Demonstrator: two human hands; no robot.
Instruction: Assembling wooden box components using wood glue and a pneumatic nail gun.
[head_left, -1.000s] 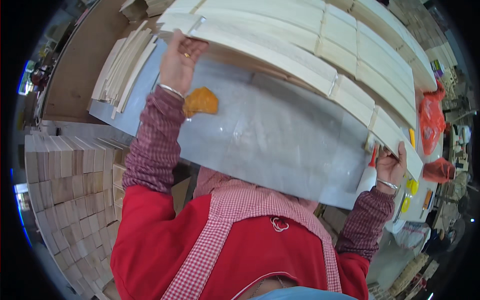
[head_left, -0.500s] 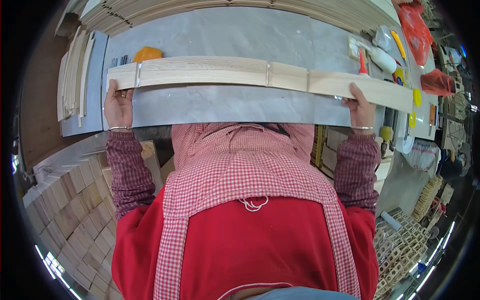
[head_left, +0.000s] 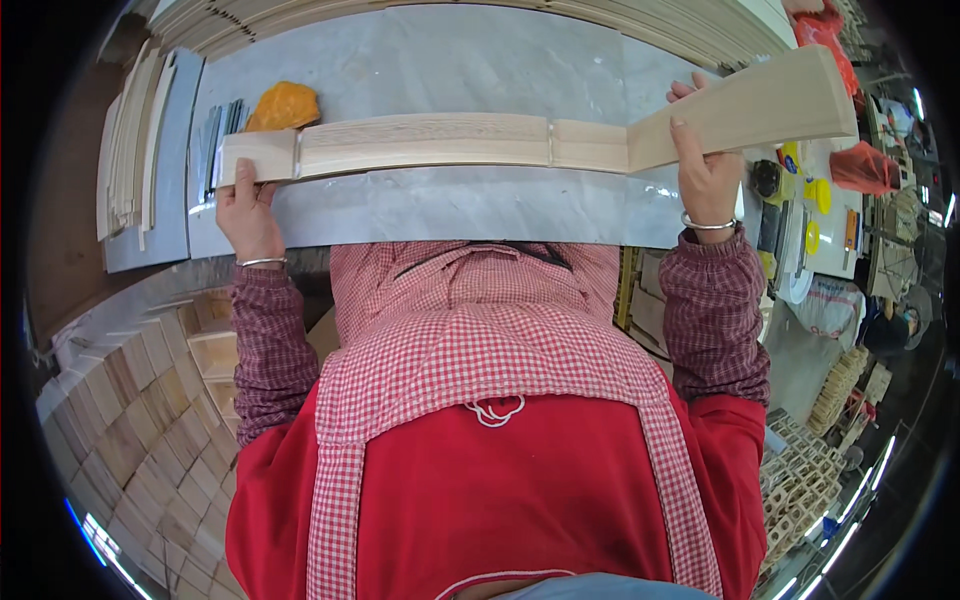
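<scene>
A long pale wooden strip [head_left: 430, 142], divided by cross joints into several panels, spans the grey worktop [head_left: 480, 205] from left to right. Shiny whitish lines show at some joints. My left hand [head_left: 252, 222] grips the short panel at its left end, thumb on top and fingers underneath. My right hand [head_left: 708, 180] holds the long right end panel [head_left: 765, 100], thumb on its near side and fingertips showing past its far edge. That panel is bent up at its joint and angles away to the far right, while the middle panels lie nearly straight.
An orange lump [head_left: 283, 106] and dark thin strips [head_left: 222, 125] lie behind the left end. Thin wooden slats [head_left: 135, 150] are stacked at far left, long boards [head_left: 220, 25] along the back. Yellow tape rolls [head_left: 817, 195] and a red plastic bag [head_left: 865, 168] sit at right. Wooden blocks [head_left: 130, 440] fill the lower left.
My right hand has raised the right end panel, folding it up and away at the joint. My left hand has shifted slightly right and still grips the left end.
</scene>
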